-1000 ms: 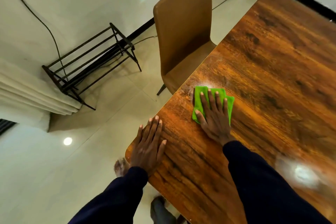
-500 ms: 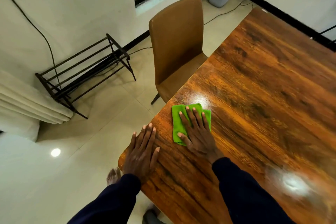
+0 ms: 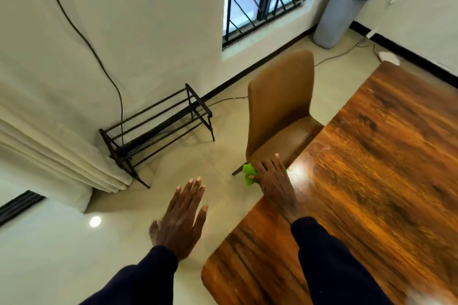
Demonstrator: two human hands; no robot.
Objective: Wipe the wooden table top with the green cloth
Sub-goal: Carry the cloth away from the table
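Observation:
The wooden table top [image 3: 371, 168] fills the right of the head view, glossy and dark-grained. My right hand [image 3: 275, 181] lies flat at the table's left edge, pressing the green cloth [image 3: 248, 175]. Most of the cloth is hidden under the hand; a crumpled part sticks out past the edge over the floor. My left hand [image 3: 182, 220] hovers off the table over the floor tiles, fingers spread, holding nothing.
A tan chair [image 3: 280, 109] is tucked against the table's left edge just beyond my right hand. A black metal rack [image 3: 158, 131] stands by the wall, a grey bin [image 3: 344, 10] in the far corner, cables on the floor.
My right hand slid the cloth left to the table edge, so it now hangs partly over. My left hand lifted off the table corner and now floats over the floor. The camera tilted up.

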